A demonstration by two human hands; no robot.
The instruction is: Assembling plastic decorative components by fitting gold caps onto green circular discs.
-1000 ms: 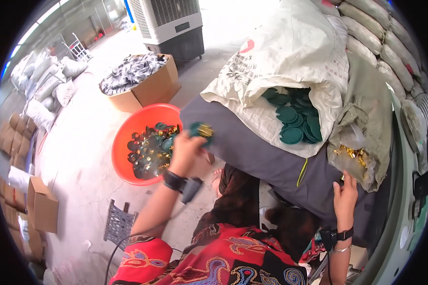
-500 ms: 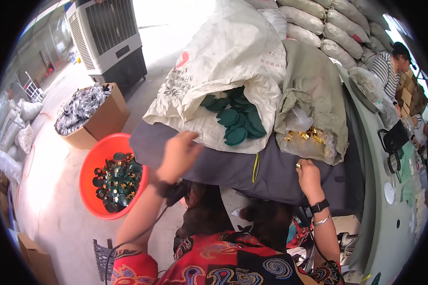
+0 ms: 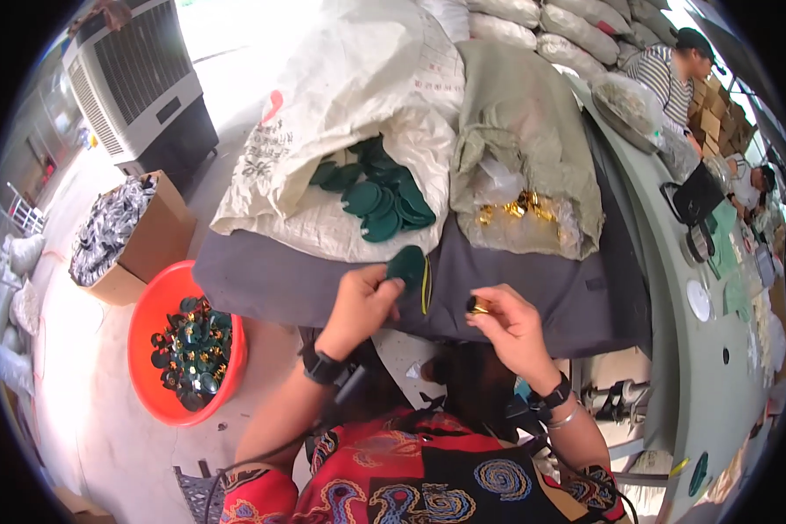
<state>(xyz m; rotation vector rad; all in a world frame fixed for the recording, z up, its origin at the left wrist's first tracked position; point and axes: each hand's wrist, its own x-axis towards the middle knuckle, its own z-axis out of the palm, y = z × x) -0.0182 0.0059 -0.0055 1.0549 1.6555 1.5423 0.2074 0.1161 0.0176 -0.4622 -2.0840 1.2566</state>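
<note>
My left hand (image 3: 364, 301) pinches a dark green round plastic disc (image 3: 407, 267) above the front of the dark cloth. To its right, my right hand (image 3: 508, 323) holds a small shiny gold piece (image 3: 478, 305) between thumb and fingers. The two pieces are apart, facing each other. Beyond my left hand a white woven sack (image 3: 262, 214) lies open with a pile of green discs (image 3: 382, 203) in its mouth. Next to it, an olive woven sack (image 3: 533, 113) holds gold pieces (image 3: 522, 206) and clear plastic.
A red tub (image 3: 141, 371) of green and gold assembled pieces stands on the floor at left. Behind it are a cardboard box (image 3: 162, 229) of silvery-grey parts and an air cooler (image 3: 144, 87). A long table (image 3: 707, 384) runs along the right; people sit beyond it.
My left hand has moved right and now holds a green disc. My right hand has come left and inward with the gold piece. The view has shifted slightly.
</note>
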